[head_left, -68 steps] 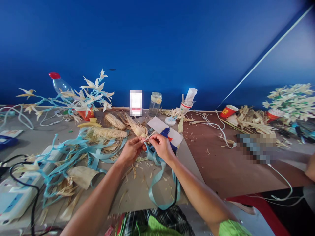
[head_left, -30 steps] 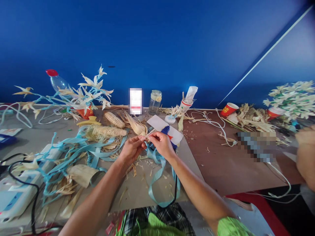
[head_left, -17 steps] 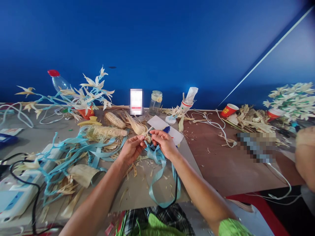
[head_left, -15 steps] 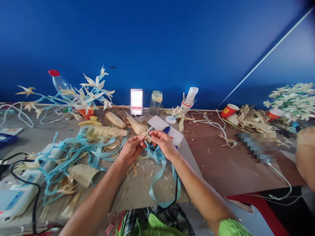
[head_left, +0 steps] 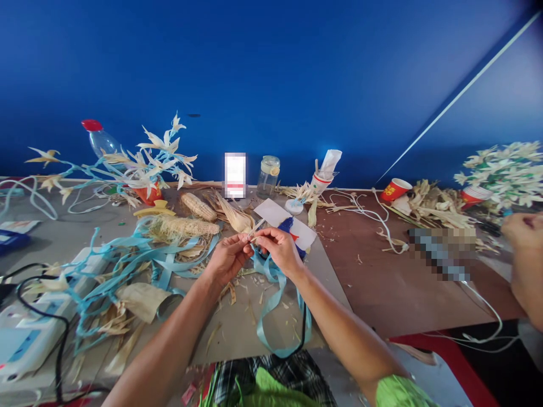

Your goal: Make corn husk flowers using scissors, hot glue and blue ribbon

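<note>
Fingers of my left hand [head_left: 229,254] pinched a pale strip [head_left: 258,225], my right hand [head_left: 280,249] a tan strand [head_left: 254,239]; both seemed light, fragile, best held near one end.

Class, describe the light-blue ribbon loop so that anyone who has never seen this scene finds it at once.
Below the big blue wall is a grey table; find the person's right hand, mid-picture. Under that hand in the picture, the light-blue ribbon loop curves toward the table's near edge. Unlike the blue ribbon tangle farther left, it makes one wide, open loop.
</note>
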`<act>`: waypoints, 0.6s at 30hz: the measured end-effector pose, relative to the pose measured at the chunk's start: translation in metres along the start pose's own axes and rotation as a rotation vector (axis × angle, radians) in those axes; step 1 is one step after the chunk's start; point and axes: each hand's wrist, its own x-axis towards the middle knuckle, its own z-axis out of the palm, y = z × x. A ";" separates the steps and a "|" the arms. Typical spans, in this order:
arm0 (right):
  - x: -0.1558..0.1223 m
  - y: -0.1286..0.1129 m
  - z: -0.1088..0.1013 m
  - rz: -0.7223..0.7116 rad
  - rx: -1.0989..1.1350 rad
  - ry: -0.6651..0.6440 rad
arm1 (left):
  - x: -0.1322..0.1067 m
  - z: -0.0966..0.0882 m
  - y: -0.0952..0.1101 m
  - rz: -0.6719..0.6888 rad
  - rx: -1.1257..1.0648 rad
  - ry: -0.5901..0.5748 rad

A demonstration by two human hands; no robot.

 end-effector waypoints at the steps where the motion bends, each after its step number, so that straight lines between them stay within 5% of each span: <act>1: 0.000 0.000 0.000 0.001 -0.003 0.013 | 0.000 0.000 0.000 -0.004 0.004 -0.002; 18: -0.002 -0.002 0.001 -0.032 -0.027 0.070 | 0.000 0.001 -0.001 0.001 -0.032 0.026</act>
